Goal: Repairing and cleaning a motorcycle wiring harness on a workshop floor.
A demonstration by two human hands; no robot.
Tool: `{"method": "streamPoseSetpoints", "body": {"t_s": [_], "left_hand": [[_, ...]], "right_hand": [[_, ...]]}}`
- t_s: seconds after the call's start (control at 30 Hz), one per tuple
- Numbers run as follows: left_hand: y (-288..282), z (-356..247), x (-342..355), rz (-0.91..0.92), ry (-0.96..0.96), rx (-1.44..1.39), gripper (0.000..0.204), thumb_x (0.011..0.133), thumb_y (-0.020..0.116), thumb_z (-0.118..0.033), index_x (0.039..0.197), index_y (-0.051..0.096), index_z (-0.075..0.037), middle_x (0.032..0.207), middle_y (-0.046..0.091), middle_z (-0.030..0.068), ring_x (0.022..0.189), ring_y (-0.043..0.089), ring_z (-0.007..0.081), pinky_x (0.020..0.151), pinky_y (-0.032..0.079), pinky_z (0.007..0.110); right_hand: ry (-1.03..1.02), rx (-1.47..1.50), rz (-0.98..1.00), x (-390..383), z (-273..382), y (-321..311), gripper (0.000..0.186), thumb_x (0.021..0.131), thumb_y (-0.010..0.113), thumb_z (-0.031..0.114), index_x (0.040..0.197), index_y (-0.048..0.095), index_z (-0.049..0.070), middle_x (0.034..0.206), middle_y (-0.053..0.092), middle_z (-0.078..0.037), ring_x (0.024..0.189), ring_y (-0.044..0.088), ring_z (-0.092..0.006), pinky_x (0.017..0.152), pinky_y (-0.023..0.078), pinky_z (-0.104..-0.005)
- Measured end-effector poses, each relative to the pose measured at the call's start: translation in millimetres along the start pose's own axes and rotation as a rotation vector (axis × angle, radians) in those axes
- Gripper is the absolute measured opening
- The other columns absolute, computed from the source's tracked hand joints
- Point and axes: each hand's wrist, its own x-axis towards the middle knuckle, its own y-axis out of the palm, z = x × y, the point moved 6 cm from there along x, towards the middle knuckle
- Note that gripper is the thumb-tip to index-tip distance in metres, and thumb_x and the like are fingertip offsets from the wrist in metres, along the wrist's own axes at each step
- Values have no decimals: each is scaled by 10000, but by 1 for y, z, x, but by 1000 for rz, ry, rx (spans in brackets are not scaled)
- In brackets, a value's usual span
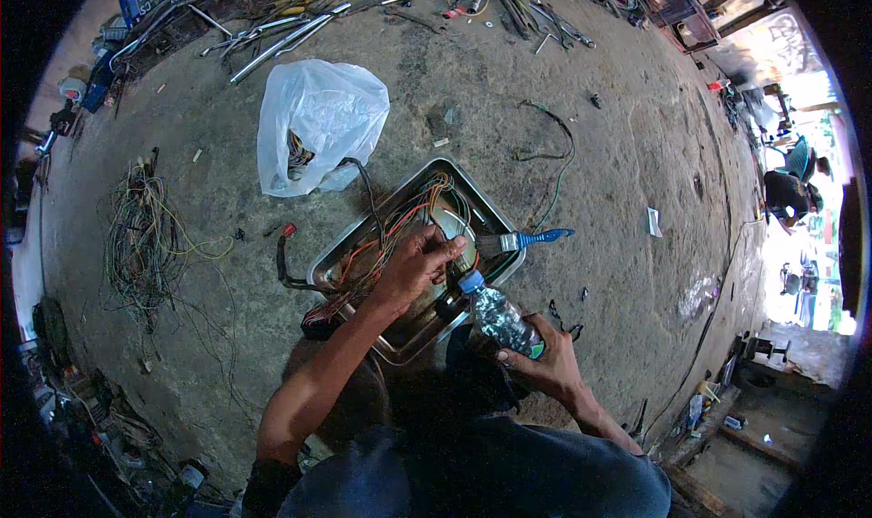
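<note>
A metal tray (513, 272) holds a bundle of coloured wires (361, 255) with dark sleeved ends over its left side. My left hand (421, 268) is over the tray, fingers curled together; what they hold is hard to make out. My right hand (551, 363) grips a clear plastic bottle (502, 316), tilted toward the tray, its blue cap end beside my left fingers. A blue-handled brush (545, 236) rests across the tray's right corner.
A white plastic bag (322, 109) with wires inside lies beyond the tray. A tangled wire pile (141, 236) lies left. Wrenches and tools (291, 41) line the far edge. A person (790, 195) is at the bright opening on the right, where the floor (745, 418) changes level.
</note>
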Motion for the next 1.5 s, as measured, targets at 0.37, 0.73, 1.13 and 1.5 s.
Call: {"method": "streamPoseSetpoints", "body": {"t_s": [0.37, 0.73, 1.13, 1.5], "left_hand": [[0, -6, 0, 29, 43, 32, 282, 924, 719, -332, 836, 610, -87, 700, 525, -46, 578, 449, 45, 533, 369, 238], [0, -1, 0, 27, -17, 52, 303, 922, 723, -335, 804, 560, -109, 692, 498, -49, 577, 443, 44, 538, 368, 238], [0, 1, 2, 38, -28, 40, 298, 915, 730, -342, 839, 578, -98, 720, 516, -46, 591, 433, 42, 541, 360, 226], [-1, 1, 2, 35, 5, 63, 296, 928, 713, -350, 820, 572, -114, 698, 513, -53, 560, 447, 43, 511, 365, 236]], "right_hand": [[-101, -32, -68, -1, 5, -4, 590, 742, 862, 442, 1085, 633, 20, 857, 710, -128, 774, 709, -209, 705, 550, -362], [-164, -62, -81, 0, 4, -6, 591, 735, 860, 472, 1031, 621, 20, 768, 680, -117, 709, 700, -209, 655, 539, -364], [-110, -36, -85, 1, -1, -5, 571, 733, 863, 475, 975, 623, 17, 729, 665, -117, 656, 668, -181, 631, 526, -362], [-111, -68, -80, 2, -3, -3, 569, 740, 857, 465, 1011, 635, 17, 771, 684, -126, 697, 688, -201, 663, 538, -366]]}}
